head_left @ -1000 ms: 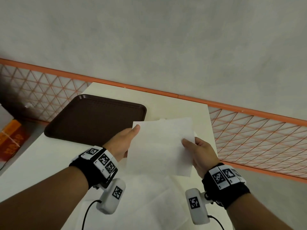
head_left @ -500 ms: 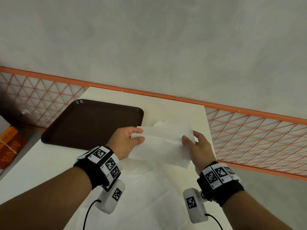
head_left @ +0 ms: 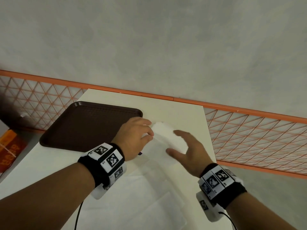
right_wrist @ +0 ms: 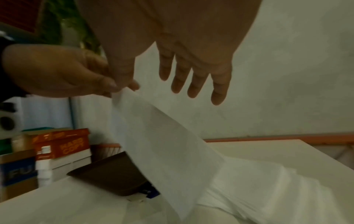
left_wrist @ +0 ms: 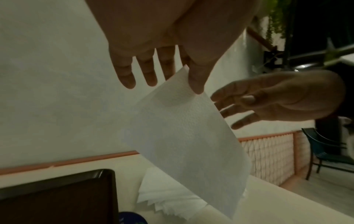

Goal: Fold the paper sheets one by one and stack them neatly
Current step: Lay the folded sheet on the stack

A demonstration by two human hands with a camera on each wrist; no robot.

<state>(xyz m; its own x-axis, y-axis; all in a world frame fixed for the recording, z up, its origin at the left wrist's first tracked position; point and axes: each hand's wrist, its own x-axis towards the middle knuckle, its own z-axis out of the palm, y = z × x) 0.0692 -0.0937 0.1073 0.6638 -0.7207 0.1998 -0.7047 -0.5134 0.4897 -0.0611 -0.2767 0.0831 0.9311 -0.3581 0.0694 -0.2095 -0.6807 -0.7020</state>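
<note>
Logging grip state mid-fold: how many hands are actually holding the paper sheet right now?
1. The left hand pinches the paper sheet at its top corner, so it hangs above the table. The right hand is beside it, fingers spread, not gripping.

A white paper sheet (right_wrist: 172, 144) is pinched at its top corner by the left hand (right_wrist: 63, 72); the right hand (right_wrist: 191, 57) is spread above the worktop (right_wrist: 287, 153).

Likely a café or canteen corner used partly for storage: a brown serving tray (head_left: 86, 125) on a white table (head_left: 182, 113), a dark chair (left_wrist: 325, 153), stacked copy-paper boxes (right_wrist: 63, 145).
</note>
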